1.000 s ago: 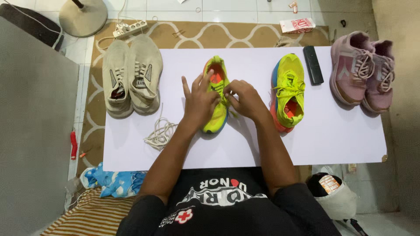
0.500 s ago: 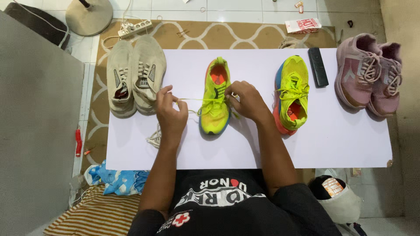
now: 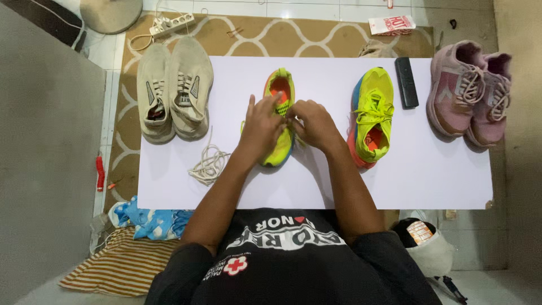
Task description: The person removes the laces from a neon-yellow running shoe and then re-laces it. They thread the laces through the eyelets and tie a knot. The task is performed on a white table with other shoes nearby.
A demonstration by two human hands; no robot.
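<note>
A neon yellow running shoe with an orange inside lies toe toward me in the middle of the white board. My left hand rests over its laced part with the fingers spread on it. My right hand pinches the lace area from the shoe's right side. Both hands cover much of the shoe. Its mate, yellow with a laced front and an orange and blue sole, lies to the right, untouched.
A beige pair of shoes sits at the board's left end, a pink pair at the right. A loose white lace lies left of my arm. A black remote lies near the mate. Cloths and a power strip are on the floor.
My left hand went out left toward the loose white lace half a second ago and has now come back onto the yellow shoe. My right hand stayed at the shoe.
</note>
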